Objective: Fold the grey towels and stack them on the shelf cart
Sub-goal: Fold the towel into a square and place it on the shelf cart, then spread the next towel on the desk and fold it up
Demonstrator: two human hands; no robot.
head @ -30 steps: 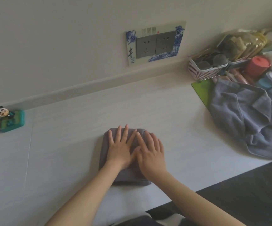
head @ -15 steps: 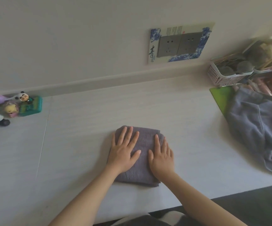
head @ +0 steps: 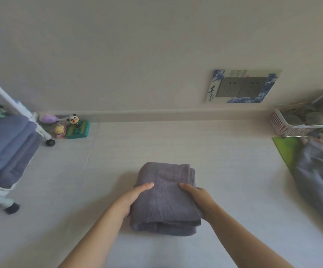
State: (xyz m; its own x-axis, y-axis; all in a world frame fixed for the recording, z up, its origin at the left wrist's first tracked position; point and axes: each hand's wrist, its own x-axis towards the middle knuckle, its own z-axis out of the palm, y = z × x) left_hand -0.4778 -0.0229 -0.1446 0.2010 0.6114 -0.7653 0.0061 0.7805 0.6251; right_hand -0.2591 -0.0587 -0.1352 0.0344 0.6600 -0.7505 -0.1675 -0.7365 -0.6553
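Standing at nine o'clock, a white shelf cart [head: 11, 105] on dark casters carries a stack of folded grey towels [head: 5, 149] on its shelf. Just beside its far caster, at about ten o'clock against the wall, sit small toy figures [head: 67, 126], one a panda on a teal base. Low in the middle, at six o'clock, a folded grey towel [head: 166, 196] lies on the pale surface [head: 234, 171], its layered edges facing the person. The left hand [head: 135, 198] grips the towel's left side, thumb on top and fingers curled out of sight under the edge. The right hand [head: 197, 200] grips the right side in the same way, thumb lying on the cloth. On the wall at one o'clock is a double grey socket plate [head: 240, 87] framed by a blue-and-white patterned surround. At three o'clock a white slatted basket [head: 292, 126] holds blurred odds and ends, with a green mat [head: 286, 149] below it and a heap of unfolded grey towels [head: 319, 180] partly covering the mat.
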